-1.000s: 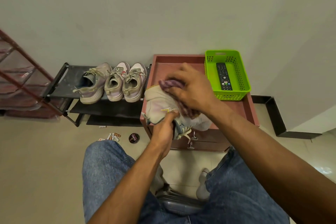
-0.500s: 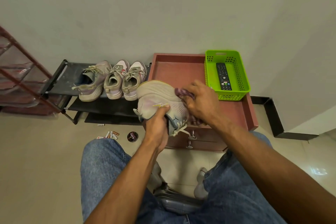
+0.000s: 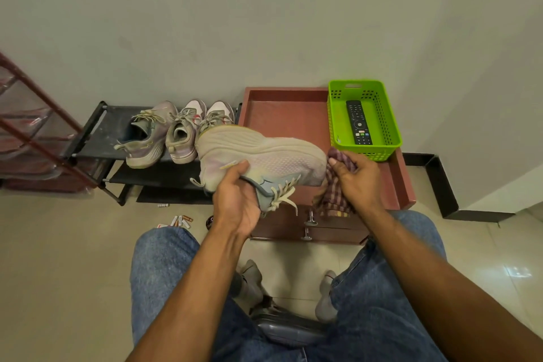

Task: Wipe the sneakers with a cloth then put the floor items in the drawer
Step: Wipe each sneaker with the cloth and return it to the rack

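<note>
My left hand (image 3: pixel 238 203) grips the sneaker (image 3: pixel 261 156) from below at its collar, thumb curled up over the side and the other fingers hidden under the shoe. The sneaker lies on its side in the air, sole turned toward the far wall, heel to the left and toe to the right, laces (image 3: pixel 283 195) dangling near my palm. It hangs over the left near part of the reddish drawer unit (image 3: pixel 282 117), whose top serves as a worktop with a raised rim.

My right hand (image 3: pixel 357 182) has the checked cloth (image 3: pixel 333 197) bunched in curled fingers, thumb pressing it against the sneaker's toe; the rest of the cloth hangs down in front of the drawer front with its two metal knobs (image 3: pixel 310 222).

On the far right of that worktop sits a green basket (image 3: pixel 392 126) holding a black remote (image 3: pixel 358 122). To the left, three more sneakers (image 3: pixel 176 132) stand side by side on the top tier of a black shoe rack (image 3: pixel 102 126), toes toward the wall.

On the floor, near the rack and left of the drawer unit, lie a few batteries (image 3: pixel 180 220) and a small round dark tin (image 3: pixel 209 222), partly hidden behind my left wrist.
</note>
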